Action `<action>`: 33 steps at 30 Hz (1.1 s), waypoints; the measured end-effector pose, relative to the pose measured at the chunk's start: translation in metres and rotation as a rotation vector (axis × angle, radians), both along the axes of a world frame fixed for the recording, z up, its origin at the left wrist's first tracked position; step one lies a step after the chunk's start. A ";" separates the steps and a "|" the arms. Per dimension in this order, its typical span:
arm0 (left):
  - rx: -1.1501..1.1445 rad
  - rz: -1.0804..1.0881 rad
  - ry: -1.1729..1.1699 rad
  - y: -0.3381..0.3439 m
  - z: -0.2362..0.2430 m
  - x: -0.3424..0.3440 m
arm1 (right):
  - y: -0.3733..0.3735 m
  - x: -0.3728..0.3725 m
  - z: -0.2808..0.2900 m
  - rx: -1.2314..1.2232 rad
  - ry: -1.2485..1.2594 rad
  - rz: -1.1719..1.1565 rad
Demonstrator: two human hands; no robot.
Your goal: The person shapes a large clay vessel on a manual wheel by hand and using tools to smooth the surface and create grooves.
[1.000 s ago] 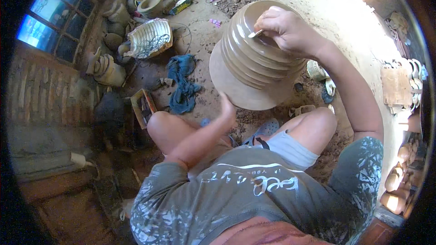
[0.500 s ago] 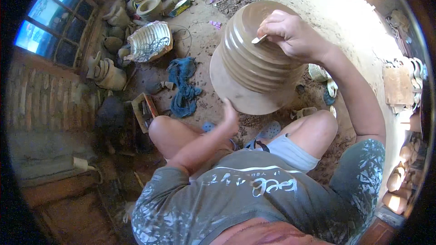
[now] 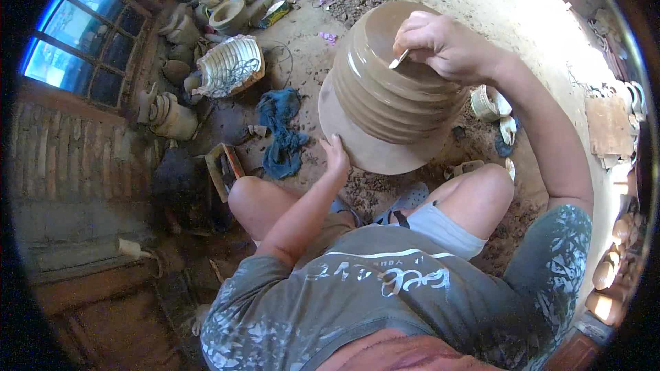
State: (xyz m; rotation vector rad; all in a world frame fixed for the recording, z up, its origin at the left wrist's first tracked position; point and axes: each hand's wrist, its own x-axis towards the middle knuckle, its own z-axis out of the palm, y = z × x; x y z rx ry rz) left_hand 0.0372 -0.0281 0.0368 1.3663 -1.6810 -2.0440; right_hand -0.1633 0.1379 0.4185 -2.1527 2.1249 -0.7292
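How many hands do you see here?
2: the left hand at the near-left edge of the round disc; the right hand at the ribbed pot, with a small pale tool. No others show.

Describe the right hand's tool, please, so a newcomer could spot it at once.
Find the big ribbed clay pot, then the right hand over it. The tool is the thin sliver poking from that grip, paler than the brown pot.

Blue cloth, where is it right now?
In the head view, left of centre: the blue cloth lies bunched on the floor, left of the left hand and the ridged clay pot.
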 end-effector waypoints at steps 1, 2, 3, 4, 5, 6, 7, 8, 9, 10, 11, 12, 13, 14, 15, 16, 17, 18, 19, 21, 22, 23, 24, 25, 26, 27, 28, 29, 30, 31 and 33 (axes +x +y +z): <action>0.018 -0.024 0.015 0.004 0.015 -0.001 | 0.002 -0.003 0.003 0.029 0.020 -0.005; 0.033 -0.041 0.028 0.004 0.021 0.001 | 0.003 -0.002 0.004 0.053 0.040 -0.003; -0.016 -0.057 0.045 0.000 0.019 0.001 | 0.005 -0.005 0.007 0.067 -0.069 -0.053; -0.070 -0.066 0.063 -0.008 0.012 0.000 | 0.006 -0.008 0.009 0.077 -0.175 -0.095; -0.124 -0.075 0.080 -0.015 0.006 0.000 | 0.005 -0.010 0.011 0.088 -0.280 -0.138; -0.107 -0.064 0.089 -0.016 0.002 -0.004 | 0.003 -0.011 0.011 0.003 -0.296 -0.233; -0.095 -0.050 0.092 -0.018 -0.002 -0.003 | -0.001 -0.010 0.003 -0.087 -0.316 -0.322; -0.083 -0.036 0.096 -0.019 -0.006 -0.001 | -0.004 -0.009 -0.001 -0.178 -0.335 -0.411; -0.042 -0.017 0.085 -0.015 -0.013 0.003 | -0.010 -0.011 -0.001 -0.175 -0.196 -0.397; -0.004 0.000 0.074 -0.004 -0.021 0.012 | -0.017 -0.009 0.000 -0.173 -0.132 -0.408; 0.034 0.018 0.064 0.008 -0.028 0.022 | -0.024 -0.006 0.000 -0.171 -0.069 -0.419; 0.132 0.014 0.068 0.034 -0.014 0.024 | -0.024 -0.010 -0.004 -0.159 0.007 -0.448; 0.229 0.014 0.068 0.058 0.005 0.030 | -0.025 -0.019 -0.009 -0.116 0.029 -0.497; 0.243 0.014 0.141 0.068 -0.006 0.041 | -0.029 -0.017 -0.012 -0.124 0.061 -0.472; 0.251 0.014 0.216 0.072 -0.027 0.050 | -0.033 -0.014 -0.012 -0.137 0.094 -0.447; 0.286 -0.007 0.297 0.082 -0.002 0.045 | -0.029 -0.016 -0.016 -0.127 0.143 -0.442; 0.405 -0.004 0.140 0.091 0.025 0.040 | -0.021 -0.017 -0.018 -0.121 0.154 -0.393; 0.405 0.018 0.103 0.080 0.025 0.039 | -0.021 -0.009 -0.017 -0.123 0.146 -0.320; 0.406 0.034 0.068 0.069 0.021 0.035 | -0.020 -0.002 -0.017 -0.126 0.140 -0.253; 0.401 0.048 0.034 0.053 0.021 0.029 | -0.012 0.002 -0.016 -0.074 0.139 -0.187; 0.391 0.054 0.031 0.045 0.028 0.027 | -0.009 0.006 -0.015 -0.052 0.139 -0.153; 0.382 0.058 0.029 0.039 0.035 0.024 | -0.004 0.013 -0.016 -0.041 0.113 -0.182; 0.360 0.030 -0.007 0.034 0.045 0.023 | 0.001 0.015 -0.016 -0.031 0.088 -0.160; 0.339 -0.004 -0.039 0.029 0.055 0.019 | 0.008 0.014 -0.014 -0.021 0.069 -0.143; 0.318 -0.040 -0.070 0.024 0.062 0.015 | 0.016 0.013 -0.011 -0.009 0.050 -0.127; 0.299 -0.036 -0.025 0.016 0.048 0.015 | 0.021 0.016 -0.005 0.026 0.032 -0.092; 0.274 -0.031 0.020 -0.002 0.016 0.015 | 0.020 0.017 -0.003 0.074 -0.019 -0.097; 0.255 -0.025 0.063 -0.009 -0.004 0.015 | 0.024 0.016 -0.003 0.130 -0.071 -0.099; 0.250 -0.001 0.031 -0.010 -0.008 0.012 | 0.030 0.013 0.000 0.189 -0.118 -0.113; 0.246 0.023 -0.003 -0.011 -0.011 0.010 | 0.036 0.010 0.005 0.238 -0.185 -0.127; 0.291 0.033 -0.019 -0.010 -0.022 0.014 | 0.044 0.008 0.019 0.301 -0.591 -0.299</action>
